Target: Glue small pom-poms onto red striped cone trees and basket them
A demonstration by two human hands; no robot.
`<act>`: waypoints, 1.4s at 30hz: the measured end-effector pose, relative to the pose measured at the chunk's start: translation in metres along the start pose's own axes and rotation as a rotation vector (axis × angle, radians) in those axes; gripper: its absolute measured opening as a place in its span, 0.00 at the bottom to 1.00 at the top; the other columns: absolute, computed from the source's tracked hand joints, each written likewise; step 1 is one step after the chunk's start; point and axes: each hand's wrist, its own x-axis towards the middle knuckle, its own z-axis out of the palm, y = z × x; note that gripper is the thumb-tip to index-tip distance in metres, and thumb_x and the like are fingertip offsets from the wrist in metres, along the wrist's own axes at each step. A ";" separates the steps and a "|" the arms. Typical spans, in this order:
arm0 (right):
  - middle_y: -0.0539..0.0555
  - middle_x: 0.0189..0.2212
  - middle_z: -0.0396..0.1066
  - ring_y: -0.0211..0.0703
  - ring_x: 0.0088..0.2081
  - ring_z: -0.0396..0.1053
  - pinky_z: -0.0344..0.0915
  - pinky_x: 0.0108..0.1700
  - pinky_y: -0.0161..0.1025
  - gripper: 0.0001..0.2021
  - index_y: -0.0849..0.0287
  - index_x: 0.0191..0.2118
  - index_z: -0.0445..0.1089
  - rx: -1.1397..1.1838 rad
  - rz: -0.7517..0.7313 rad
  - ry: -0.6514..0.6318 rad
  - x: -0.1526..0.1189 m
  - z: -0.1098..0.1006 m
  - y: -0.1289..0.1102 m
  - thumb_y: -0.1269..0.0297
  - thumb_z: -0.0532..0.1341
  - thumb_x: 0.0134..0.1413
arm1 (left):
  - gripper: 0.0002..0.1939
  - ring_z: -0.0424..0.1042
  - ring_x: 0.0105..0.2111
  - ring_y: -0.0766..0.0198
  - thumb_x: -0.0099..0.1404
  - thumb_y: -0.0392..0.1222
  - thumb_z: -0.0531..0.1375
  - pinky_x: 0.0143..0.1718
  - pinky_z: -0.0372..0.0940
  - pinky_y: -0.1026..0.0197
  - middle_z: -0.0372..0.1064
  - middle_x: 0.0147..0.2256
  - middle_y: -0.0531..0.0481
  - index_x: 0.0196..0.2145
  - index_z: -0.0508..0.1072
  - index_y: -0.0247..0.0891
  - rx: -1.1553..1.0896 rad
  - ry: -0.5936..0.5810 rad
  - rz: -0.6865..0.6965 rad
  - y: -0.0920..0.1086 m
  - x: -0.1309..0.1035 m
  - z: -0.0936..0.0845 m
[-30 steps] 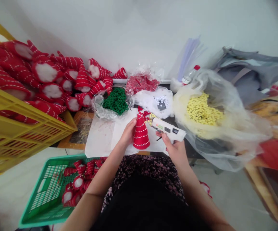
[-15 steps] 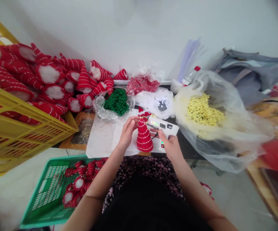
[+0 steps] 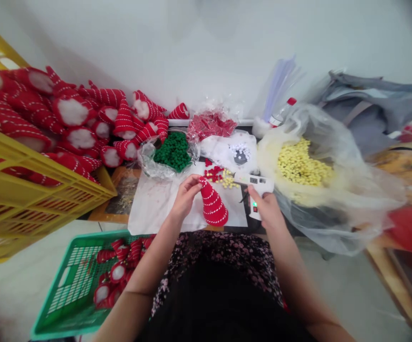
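In the head view, the tip of a red fabric cone wound with white cord (image 3: 214, 204) is pinched between the thumb and fingers of the left hand (image 3: 186, 195). The cone is held over a white paper sheet (image 3: 152, 204), its tip tilted leftward; whether its base is touching the paper cannot be told. A white pistol-shaped glue gun with a small green light (image 3: 243, 178) is gripped by the right hand (image 3: 269, 209), its nozzle end apart from the cone. Small red balls (image 3: 214, 174) and small yellow balls (image 3: 230, 180) are scattered between cone and gun. Dark green balls (image 3: 173, 151) are held in a clear plastic bag, and more red cones are piled inside a green plastic basket (image 3: 43, 308).
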 end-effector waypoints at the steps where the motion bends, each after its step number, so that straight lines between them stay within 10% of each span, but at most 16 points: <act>1: 0.56 0.23 0.79 0.50 0.24 0.75 0.70 0.25 0.41 0.26 0.59 0.32 0.78 -0.032 0.027 -0.044 0.005 -0.006 0.003 0.37 0.72 0.41 | 0.12 0.67 0.31 0.65 0.56 0.47 0.72 0.37 0.62 0.61 0.71 0.30 0.54 0.34 0.77 0.40 -0.014 0.016 -0.010 0.001 0.001 -0.001; 7: 0.57 0.13 0.68 0.52 0.22 0.72 0.63 0.26 0.42 0.30 0.53 0.13 0.64 -0.806 -0.072 -0.049 0.011 -0.038 0.014 0.33 0.64 0.50 | 0.11 0.68 0.30 0.66 0.54 0.45 0.73 0.36 0.63 0.62 0.72 0.30 0.53 0.32 0.78 0.40 -0.043 0.032 -0.022 0.004 0.007 -0.005; 11: 0.60 0.19 0.73 0.56 0.28 0.76 0.67 0.32 0.44 0.25 0.55 0.20 0.74 -1.152 -0.171 0.162 0.002 -0.046 -0.009 0.39 0.66 0.53 | 0.12 0.69 0.30 0.66 0.52 0.46 0.74 0.36 0.64 0.61 0.74 0.30 0.53 0.31 0.79 0.40 -0.024 0.029 -0.016 0.006 0.009 -0.005; 16: 0.56 0.30 0.80 0.48 0.32 0.76 0.70 0.37 0.41 0.12 0.55 0.33 0.78 -0.650 -0.498 -0.007 -0.007 0.003 -0.055 0.53 0.64 0.57 | 0.13 0.70 0.31 0.64 0.52 0.47 0.75 0.39 0.65 0.60 0.75 0.31 0.51 0.32 0.80 0.40 0.016 0.008 -0.007 0.007 0.007 0.000; 23: 0.52 0.27 0.79 0.39 0.28 0.73 0.68 0.35 0.37 0.04 0.58 0.29 0.75 -0.335 -0.471 -0.363 -0.008 0.078 -0.075 0.65 0.65 0.52 | 0.12 0.71 0.35 0.62 0.50 0.45 0.77 0.40 0.65 0.59 0.76 0.34 0.49 0.29 0.81 0.40 0.040 -0.006 0.068 0.010 0.005 0.001; 42: 0.46 0.21 0.69 0.36 0.25 0.63 0.58 0.31 0.36 0.03 0.58 0.24 0.71 -0.150 -0.214 -0.570 0.012 0.075 -0.056 0.65 0.64 0.41 | 0.12 0.70 0.33 0.68 0.45 0.41 0.78 0.39 0.64 0.62 0.74 0.36 0.51 0.26 0.81 0.37 -0.148 -0.031 -0.074 -0.001 0.008 -0.005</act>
